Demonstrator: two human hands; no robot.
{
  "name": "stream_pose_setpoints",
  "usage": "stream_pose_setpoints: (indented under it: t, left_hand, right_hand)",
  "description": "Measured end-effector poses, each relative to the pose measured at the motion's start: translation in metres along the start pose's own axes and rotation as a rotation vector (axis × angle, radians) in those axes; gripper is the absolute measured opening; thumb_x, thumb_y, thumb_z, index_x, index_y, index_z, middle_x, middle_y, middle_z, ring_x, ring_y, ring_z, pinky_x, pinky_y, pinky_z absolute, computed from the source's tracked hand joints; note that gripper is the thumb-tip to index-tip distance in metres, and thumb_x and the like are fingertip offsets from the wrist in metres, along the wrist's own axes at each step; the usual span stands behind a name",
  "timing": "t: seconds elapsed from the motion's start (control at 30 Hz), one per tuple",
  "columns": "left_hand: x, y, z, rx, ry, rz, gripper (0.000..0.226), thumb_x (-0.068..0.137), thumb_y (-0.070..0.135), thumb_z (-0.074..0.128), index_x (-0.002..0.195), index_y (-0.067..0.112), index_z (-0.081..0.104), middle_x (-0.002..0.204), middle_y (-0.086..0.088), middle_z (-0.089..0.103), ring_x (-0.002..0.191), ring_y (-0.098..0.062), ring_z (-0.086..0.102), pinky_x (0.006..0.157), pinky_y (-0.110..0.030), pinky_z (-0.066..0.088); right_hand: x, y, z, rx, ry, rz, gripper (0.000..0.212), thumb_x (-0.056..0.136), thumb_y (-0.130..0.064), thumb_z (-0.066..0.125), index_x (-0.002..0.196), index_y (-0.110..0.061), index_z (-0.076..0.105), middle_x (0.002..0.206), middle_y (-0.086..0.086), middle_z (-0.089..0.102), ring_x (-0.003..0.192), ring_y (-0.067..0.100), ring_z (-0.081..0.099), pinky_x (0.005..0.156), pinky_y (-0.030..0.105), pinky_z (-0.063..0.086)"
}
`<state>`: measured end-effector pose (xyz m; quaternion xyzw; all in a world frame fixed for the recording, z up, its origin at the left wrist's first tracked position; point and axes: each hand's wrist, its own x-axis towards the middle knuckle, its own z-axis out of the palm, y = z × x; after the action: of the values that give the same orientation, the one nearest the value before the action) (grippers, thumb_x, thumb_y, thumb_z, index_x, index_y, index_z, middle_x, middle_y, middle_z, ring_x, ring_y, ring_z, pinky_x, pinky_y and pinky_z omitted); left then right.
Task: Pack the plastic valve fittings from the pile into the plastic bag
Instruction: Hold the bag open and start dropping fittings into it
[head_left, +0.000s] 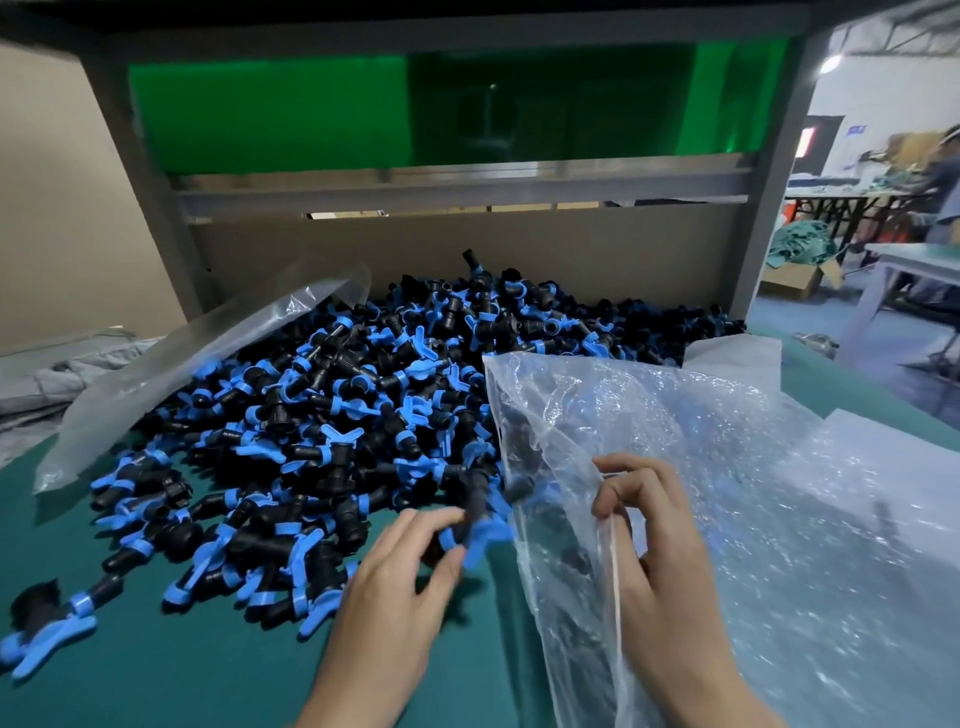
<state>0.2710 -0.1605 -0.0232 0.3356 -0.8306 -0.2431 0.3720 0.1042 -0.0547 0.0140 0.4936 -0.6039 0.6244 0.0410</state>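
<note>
my left hand pinches a black-and-blue plastic valve fitting, light and stiff i'd guess; my right hand holds the limp clear plastic bag by its rim.

1. We see a left hand pinching a black valve fitting with a blue handle at the near edge of the pile.
2. The right hand grips the rim of a clear plastic bag, just beside that fitting; dark shapes show through the film.
3. The pile spreads over a green table, reaching a beige back panel.
4. A second clear bag lies on the pile's left flank.
5. Far right, we glimpse a person near another workbench.
</note>
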Motion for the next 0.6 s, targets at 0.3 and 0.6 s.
stream_pose_setpoints:
  t: [0.3,0.6]
  left_hand:
    - [0.021,0.054,0.008,0.461,-0.024,0.706,0.015,0.086,0.030,0.056,0.094,0.020,0.065,0.092,0.006,0.060,0.087,-0.019,0.054,0.076,-0.031,0.038]
    - [0.062,0.087,-0.024,-0.259,-0.376,-0.099,0.032,0.081,0.056,0.063,0.077,0.026,0.072,0.057,0.006,0.057,0.050,-0.003,0.046,0.048,-0.016,0.037]
  right_hand:
    - [0.012,-0.019,-0.005,-0.060,-0.055,-0.113,0.018,0.081,-0.003,0.050,0.081,-0.021,0.052,0.106,-0.009,0.053,0.101,0.006,0.057,0.080,0.016,0.045]
    - [0.036,-0.034,-0.024,-0.079,-0.057,-0.104,0.015,0.084,-0.003,0.050,0.085,-0.017,0.052,0.102,-0.007,0.051,0.091,0.009,0.055,0.074,0.031,0.046]
